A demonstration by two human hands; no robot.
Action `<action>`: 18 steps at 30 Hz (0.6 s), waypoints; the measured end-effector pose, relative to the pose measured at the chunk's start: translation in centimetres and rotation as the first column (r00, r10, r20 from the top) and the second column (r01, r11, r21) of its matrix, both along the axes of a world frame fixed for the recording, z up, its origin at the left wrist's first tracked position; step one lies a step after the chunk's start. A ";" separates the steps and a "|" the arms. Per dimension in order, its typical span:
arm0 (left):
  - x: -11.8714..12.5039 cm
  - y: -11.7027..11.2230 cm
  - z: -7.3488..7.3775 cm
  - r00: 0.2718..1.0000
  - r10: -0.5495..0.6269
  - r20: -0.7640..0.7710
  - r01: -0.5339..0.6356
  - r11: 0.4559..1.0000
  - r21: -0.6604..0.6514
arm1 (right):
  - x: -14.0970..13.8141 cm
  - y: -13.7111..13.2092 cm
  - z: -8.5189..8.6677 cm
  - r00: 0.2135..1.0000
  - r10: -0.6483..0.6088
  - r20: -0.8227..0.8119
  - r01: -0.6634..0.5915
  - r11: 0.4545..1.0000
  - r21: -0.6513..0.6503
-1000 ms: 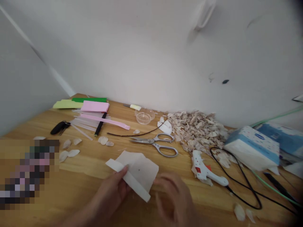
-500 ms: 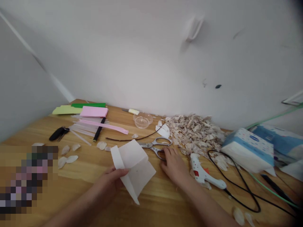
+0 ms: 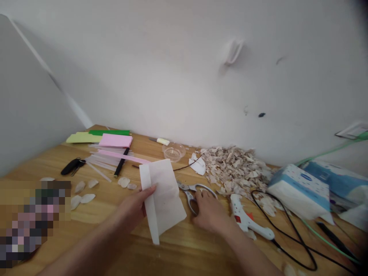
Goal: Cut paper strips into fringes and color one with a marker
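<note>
A folded white paper [image 3: 163, 199] was held up over the wooden table [image 3: 100, 245] at lower centre, pinched between the thumb and fingers of the left hand [image 3: 133, 207]. The right hand [image 3: 209, 212] was just beside it, its fingers curled over the handles of the scissors [image 3: 188, 197], though I couldn't tell whether they were gripping. To the right lay a white glue gun [image 3: 247, 216], with a heap of shell pieces [image 3: 232, 168] above it and a tissue pack [image 3: 299, 191] farther right.
</note>
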State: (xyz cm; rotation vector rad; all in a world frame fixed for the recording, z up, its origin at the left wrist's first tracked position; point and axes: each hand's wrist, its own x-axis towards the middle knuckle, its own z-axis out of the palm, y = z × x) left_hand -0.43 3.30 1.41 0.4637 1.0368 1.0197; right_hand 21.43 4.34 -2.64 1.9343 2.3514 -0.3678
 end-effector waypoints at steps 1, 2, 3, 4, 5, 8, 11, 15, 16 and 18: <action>-0.1 0.2 0.0 1.000 -0.005 -0.002 0.005 1.000 0.019 | 0.0 -0.2 0.3 1.000 0.013 -0.018 -0.013 1.000 -0.022; -0.3 0.4 0.1 1.000 -0.010 -0.009 0.011 0.999 0.036 | 0.0 -0.4 0.6 0.999 0.027 -0.040 -0.029 0.999 -0.042; -0.5 0.6 0.1 1.000 -0.011 -0.021 0.012 0.999 0.046 | 0.1 -0.5 0.8 0.997 0.037 -0.061 -0.040 0.998 -0.055; -0.7 0.7 0.2 0.999 -0.008 -0.033 0.010 0.999 0.051 | 0.1 -0.6 1.1 0.996 0.034 -0.079 -0.039 0.998 -0.058; -0.9 0.8 0.3 0.999 -0.004 -0.042 0.006 0.999 0.051 | 0.2 -0.5 1.2 0.996 0.020 -0.092 -0.025 0.998 -0.049; -1.3 0.9 0.7 0.999 0.002 -0.037 0.000 0.999 0.043 | -0.1 -0.2 1.1 0.991 -0.072 -0.114 0.071 0.997 -0.011; -1.4 1.0 1.1 1.000 -0.011 -0.003 0.011 1.000 0.016 | -0.6 0.0 0.4 0.978 -0.159 -0.132 0.158 0.987 -0.025; -1.3 0.9 1.7 1.000 0.009 0.008 -0.009 1.000 -0.001 | -0.9 -0.1 -0.5 0.961 -0.225 -0.162 0.216 0.974 -0.073; -1.3 0.9 1.8 1.000 0.023 0.004 -0.023 1.000 0.002 | -0.6 -0.1 -0.6 0.955 -0.239 -0.176 0.228 0.970 -0.080; -1.4 0.9 2.2 0.999 0.051 0.001 -0.051 0.999 0.017 | 0.3 -0.3 -0.8 0.938 -0.271 -0.218 0.258 0.962 -0.086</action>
